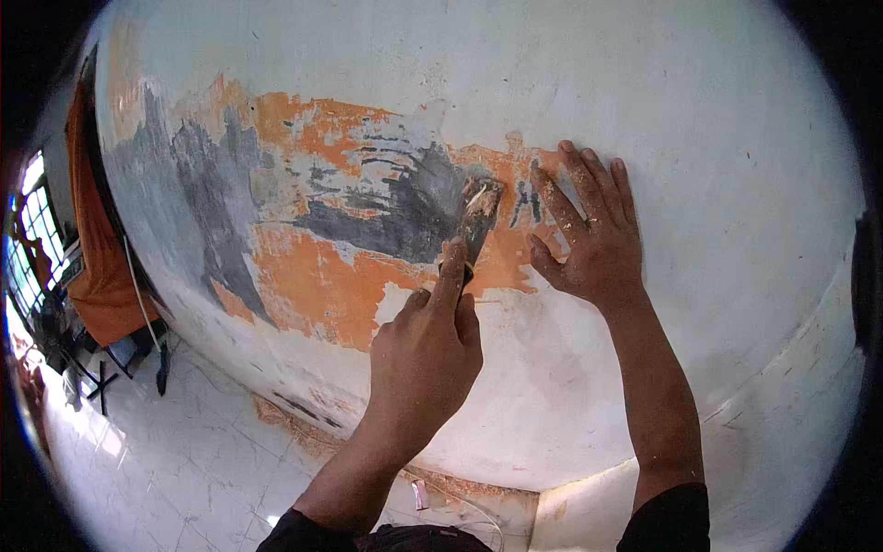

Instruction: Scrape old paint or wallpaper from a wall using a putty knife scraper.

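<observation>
My left hand [429,345] grips a paint scraper [477,224], its index finger laid along the tool. Flakes of scraped paint cling to the blade, whose tip meets the wall [724,179]. Around the blade the pale paint is gone, baring an orange layer [310,290] and dark grey patches [421,214]. To the right of the scraper, my right hand [597,234] rests against the wall with fingers spread, holding nothing. Small flakes stick to its fingers and back.
Below the wall lies a white tiled floor [200,428], with paint debris [290,428] along the wall's foot. A small pink item [419,495] lies near a thin cord [476,507]. At far left, an orange cloth [103,276] hangs near a barred window [38,241].
</observation>
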### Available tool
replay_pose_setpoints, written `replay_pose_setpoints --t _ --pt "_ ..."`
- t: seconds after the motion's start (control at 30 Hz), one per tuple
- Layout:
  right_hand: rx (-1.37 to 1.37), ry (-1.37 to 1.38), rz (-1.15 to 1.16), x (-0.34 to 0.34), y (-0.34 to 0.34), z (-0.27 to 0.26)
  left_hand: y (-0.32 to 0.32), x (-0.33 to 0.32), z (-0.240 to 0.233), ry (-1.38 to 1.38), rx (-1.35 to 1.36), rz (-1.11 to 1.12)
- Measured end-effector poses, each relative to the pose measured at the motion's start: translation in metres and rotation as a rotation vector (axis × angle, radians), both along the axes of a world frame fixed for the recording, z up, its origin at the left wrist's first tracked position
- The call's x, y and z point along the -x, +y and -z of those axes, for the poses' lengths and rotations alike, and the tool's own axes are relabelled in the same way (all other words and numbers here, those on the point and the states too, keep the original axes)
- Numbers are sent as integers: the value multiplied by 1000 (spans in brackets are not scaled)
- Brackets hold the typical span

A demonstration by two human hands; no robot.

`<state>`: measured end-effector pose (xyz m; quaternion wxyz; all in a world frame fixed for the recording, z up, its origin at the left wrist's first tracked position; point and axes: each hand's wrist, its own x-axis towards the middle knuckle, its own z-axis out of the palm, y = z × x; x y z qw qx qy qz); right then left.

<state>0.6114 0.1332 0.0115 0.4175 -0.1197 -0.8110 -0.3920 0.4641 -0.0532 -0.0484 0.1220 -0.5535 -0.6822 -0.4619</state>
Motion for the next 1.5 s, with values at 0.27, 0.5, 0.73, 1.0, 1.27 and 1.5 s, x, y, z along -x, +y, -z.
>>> replay_pose_setpoints --t 0.27,0.5,0.73,1.0,1.27,1.5 --pt "6 0 9 2 -4 -4 6 5 6 39 -131 4" --pt "23 -12 34 -1 -8 -3 7 1 6 69 -84 -37" --pt "-5 -14 20 -3 -2 -4 10 4 -2 87 -83 3" --pt "5 -7 21 -3 0 -2 0 -5 -16 -36 107 -25" --pt "14 1 1 1 -4 -1 6 3 -10 103 -62 -51" --pt "-34 -20 71 -2 1 -1 9 -2 -19 6 8 -20"
